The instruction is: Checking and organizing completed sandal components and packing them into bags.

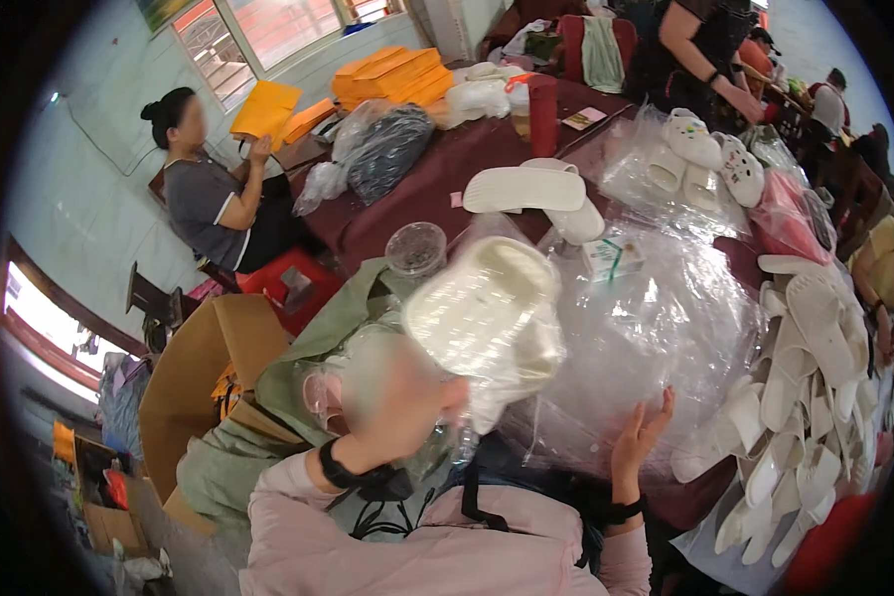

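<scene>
A pair of white slippers in a clear plastic bag is raised in front of me, slightly blurred. My left hand grips the lower end of this bag; a smeared patch hides part of the hand. To the right, my right hand has its fingers spread at the near edge of a pile of clear plastic bags, holding nothing. A small white and green box lies on that pile. Just beyond the bagged pair, two loose cream slippers overlap on the dark red tablecloth.
Many white slippers are heaped at right. Decorated white clogs sit behind the bags. A clear round tub stands left of the bagged pair, near an open cardboard box. Orange packets are stacked far back. A person sits at left.
</scene>
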Demonstrator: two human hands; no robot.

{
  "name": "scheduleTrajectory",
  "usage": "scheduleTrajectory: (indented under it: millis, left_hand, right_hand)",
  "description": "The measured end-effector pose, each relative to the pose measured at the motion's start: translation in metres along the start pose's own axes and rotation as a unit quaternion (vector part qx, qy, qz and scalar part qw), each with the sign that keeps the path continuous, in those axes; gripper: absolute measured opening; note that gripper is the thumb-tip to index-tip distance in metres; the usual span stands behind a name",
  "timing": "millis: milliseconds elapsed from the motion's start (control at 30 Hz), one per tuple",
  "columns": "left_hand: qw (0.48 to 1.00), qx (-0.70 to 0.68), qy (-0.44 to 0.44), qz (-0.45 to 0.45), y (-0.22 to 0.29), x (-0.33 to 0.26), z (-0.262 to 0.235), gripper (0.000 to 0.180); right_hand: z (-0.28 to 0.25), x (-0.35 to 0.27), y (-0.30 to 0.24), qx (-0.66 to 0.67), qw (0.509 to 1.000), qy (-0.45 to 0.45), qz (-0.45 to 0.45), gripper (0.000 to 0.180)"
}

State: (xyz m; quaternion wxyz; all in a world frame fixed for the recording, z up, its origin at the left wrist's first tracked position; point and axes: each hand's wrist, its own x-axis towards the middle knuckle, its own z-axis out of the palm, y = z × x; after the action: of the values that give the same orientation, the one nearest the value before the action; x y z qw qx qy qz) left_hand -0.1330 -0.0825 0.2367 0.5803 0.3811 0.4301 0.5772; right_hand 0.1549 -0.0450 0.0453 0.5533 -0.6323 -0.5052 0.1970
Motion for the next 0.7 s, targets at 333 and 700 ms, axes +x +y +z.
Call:
scheduleTrajectory:
  millis: [333,700]
  left_hand:
    - [0.794,0.364,0.264,0.409,0.028,-0.040,-0.053,0.049]
    - [0.918,-0.103,0.339,0.179,0.003,-0.043,-0.058,0.031]
  right_hand:
    - [0.002,0.001,0.007,-0.005,1.000,0.007,-0.026,0.048]
    - [0.000,0.000,0.007,-0.036,0.999,-0.004,-0.022,0.052]
